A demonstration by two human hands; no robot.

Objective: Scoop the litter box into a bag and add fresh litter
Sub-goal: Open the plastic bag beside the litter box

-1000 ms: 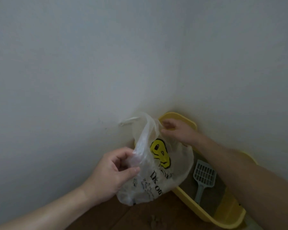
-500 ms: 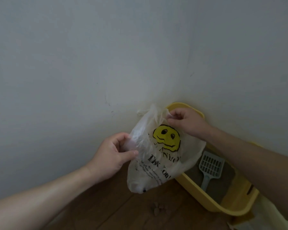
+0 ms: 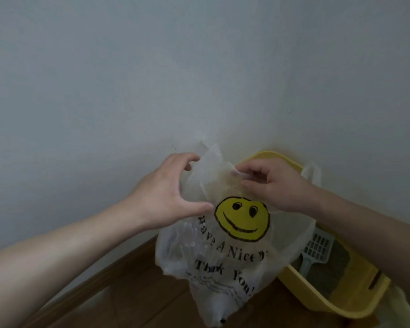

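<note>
my left hand (image 3: 166, 197): i am pinching the top left edge of the plastic bag (image 3: 225, 254) between thumb and curled fingers, so the hand is closed on the film rather than spread flat.
my right hand (image 3: 273, 185): i am gripping the top right edge of the same bag with fingertips and thumb, knuckles turned up, closed on a fold of the plastic.
plastic bag: it is hanging in the air between my two hands, above the floor (image 3: 137, 297), its bottom crumpled and drooping; it is thin, translucent white, with a yellow smiley face (image 3: 242, 218) and black lettering reading "have a nice" and "thank you!" on the side facing me.
bag handle (image 3: 314, 174): one white loop is sticking out behind my right wrist, over the far rim of the box.
litter box (image 3: 341, 304): it is sitting on the floor in the corner of the white wall (image 3: 128, 79), to the right of the bag and partly hidden behind it; yellow plastic.
litter (image 3: 331, 268): dark, grey-brown, lying in the box bottom.
scoop (image 3: 315, 250): a pale slotted scoop is lying inside the box on the litter, handle pointing toward me, its left part covered by the bag.
floor: brown wood boards, running under the bag and box.
</note>
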